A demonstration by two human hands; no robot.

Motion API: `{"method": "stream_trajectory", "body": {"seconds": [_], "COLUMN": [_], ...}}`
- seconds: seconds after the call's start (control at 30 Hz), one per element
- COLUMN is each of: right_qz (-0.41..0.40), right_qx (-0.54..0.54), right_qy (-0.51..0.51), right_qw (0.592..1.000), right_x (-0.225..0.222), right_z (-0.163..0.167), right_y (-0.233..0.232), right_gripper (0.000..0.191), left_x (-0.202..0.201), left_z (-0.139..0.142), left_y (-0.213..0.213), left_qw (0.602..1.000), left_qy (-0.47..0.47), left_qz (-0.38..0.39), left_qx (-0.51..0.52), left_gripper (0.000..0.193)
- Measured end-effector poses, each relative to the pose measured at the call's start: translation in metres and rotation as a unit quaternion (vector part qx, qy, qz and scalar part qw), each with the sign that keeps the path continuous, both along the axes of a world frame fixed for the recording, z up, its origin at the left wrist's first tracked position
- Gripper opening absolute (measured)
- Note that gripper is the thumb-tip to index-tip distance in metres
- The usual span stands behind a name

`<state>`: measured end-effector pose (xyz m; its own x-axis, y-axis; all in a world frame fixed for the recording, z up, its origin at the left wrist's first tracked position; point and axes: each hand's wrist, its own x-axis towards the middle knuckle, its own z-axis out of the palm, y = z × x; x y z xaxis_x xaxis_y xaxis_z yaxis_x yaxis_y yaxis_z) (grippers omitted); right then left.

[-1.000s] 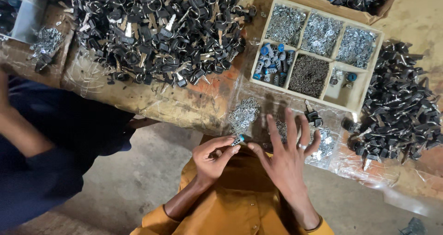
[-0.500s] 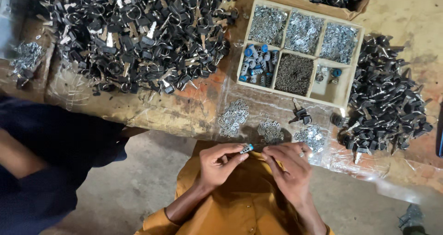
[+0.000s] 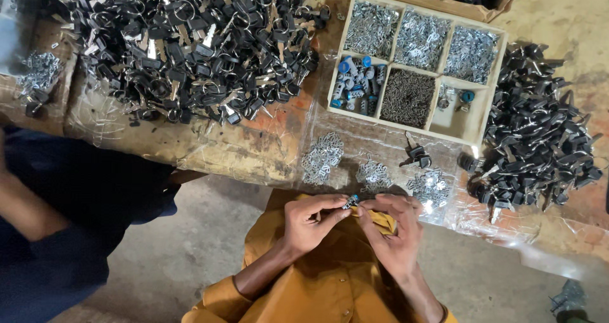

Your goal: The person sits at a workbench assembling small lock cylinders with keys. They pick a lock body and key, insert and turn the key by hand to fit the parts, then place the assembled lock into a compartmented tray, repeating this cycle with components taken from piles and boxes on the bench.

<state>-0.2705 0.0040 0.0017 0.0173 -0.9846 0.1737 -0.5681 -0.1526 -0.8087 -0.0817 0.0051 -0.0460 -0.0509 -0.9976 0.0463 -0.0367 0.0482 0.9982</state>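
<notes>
A small lock part with a blue tip [image 3: 351,202] is pinched between the fingertips of the left hand [image 3: 311,223] and the right hand [image 3: 392,229], close to the chest, just below the small metal piles [image 3: 373,174] on the table edge [image 3: 222,155].

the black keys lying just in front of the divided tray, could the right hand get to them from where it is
Probably yes. The black keys lie in the open on the plastic sheet, just beyond the right hand, with only low piles of small metal parts between. That hand is pinching a small part with the left hand, so it isn't free.
</notes>
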Motion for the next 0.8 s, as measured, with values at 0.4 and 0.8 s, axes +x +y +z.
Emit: {"method": "stream_trajectory", "body": {"seconds": [0.4,0.8], "right_qz": [0.008,-0.027], "right_qx": [-0.009,0.007], "right_qy": [0.124,0.158], "right_qw": [0.992,0.987], "right_x": [-0.036,-0.049], "right_z": [0.009,0.019], "right_y": [0.004,-0.002], "right_gripper": [0.022,0.044], "left_x": [-0.002,0.007], "left_z": [0.014,-0.008], "left_y": [0.004,0.017], "left_qw": [0.989,1.0], "left_qy": [-0.073,0.0], "left_qz": [-0.043,0.027], "left_qx": [-0.122,0.002], "left_gripper": [0.023,0.023]}}
